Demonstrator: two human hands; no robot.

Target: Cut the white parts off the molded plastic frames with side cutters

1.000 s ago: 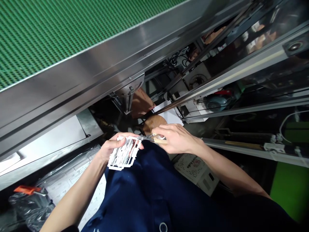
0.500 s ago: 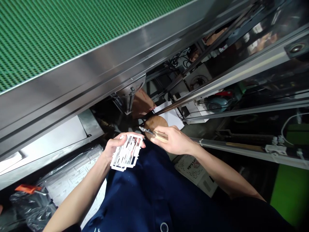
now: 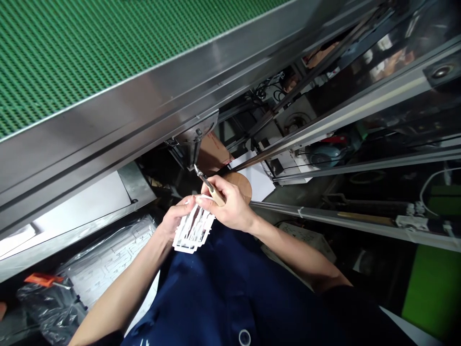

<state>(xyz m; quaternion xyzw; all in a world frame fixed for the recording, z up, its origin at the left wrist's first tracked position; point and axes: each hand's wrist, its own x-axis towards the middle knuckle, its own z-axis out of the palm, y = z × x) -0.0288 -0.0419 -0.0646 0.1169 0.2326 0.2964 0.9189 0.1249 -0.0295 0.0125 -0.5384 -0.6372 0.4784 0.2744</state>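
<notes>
My left hand (image 3: 177,218) is closed on the upper left edge of several white plastic frames (image 3: 190,235), stacked together, with slots and thin bars. In my right hand (image 3: 232,204) is a pair of nippers (image 3: 212,190) with pale handles, their metal tip pointing up and to the left, away from the frames. The right thumb and fingers also touch the top edge of the frames, close to the left fingertips. Parts of the nippers' handles are hidden by my fingers.
A green mesh conveyor belt (image 3: 108,43) with a metal side rail (image 3: 151,91) runs across the upper left. A round wooden stool (image 3: 240,185) stands beyond my hands. Metal bars (image 3: 345,113) cross the right side. An orange-handled tool (image 3: 43,279) lies on plastic at lower left.
My right hand has moved left to the frames and touches their top edge. The nippers have swung to point upward. The frames have tilted and shifted slightly right.
</notes>
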